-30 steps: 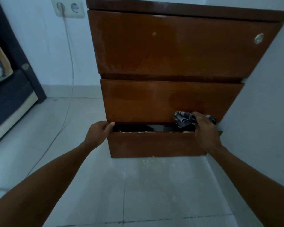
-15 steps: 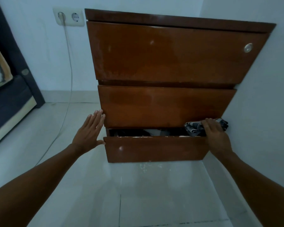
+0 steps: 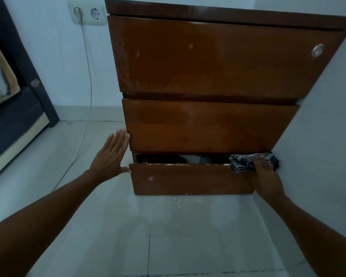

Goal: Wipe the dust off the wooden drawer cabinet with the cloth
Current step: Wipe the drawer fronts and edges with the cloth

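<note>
The brown wooden drawer cabinet (image 3: 218, 62) stands against the wall in a corner, with three drawers. Its bottom drawer (image 3: 188, 179) is pulled out a little, and dark contents show in the gap. My left hand (image 3: 110, 156) lies flat with straight fingers against the cabinet's left side, the thumb touching the bottom drawer's corner. My right hand (image 3: 265, 176) presses a grey patterned cloth (image 3: 242, 162) onto the right end of the bottom drawer's top edge, its fingers curled over the cloth. Pale dust marks show on the top drawer front.
A white wall (image 3: 324, 136) runs close along the cabinet's right side. A double socket (image 3: 86, 15) with a plugged cable (image 3: 88, 76) is on the back wall at left. Dark furniture (image 3: 14, 120) stands at far left. Pale floor tiles (image 3: 168, 236) lie in front.
My left hand let go of the bottom drawer's corner and opened flat against the cabinet's side. My right hand slid the cloth rightward along the drawer's top edge to the right end.
</note>
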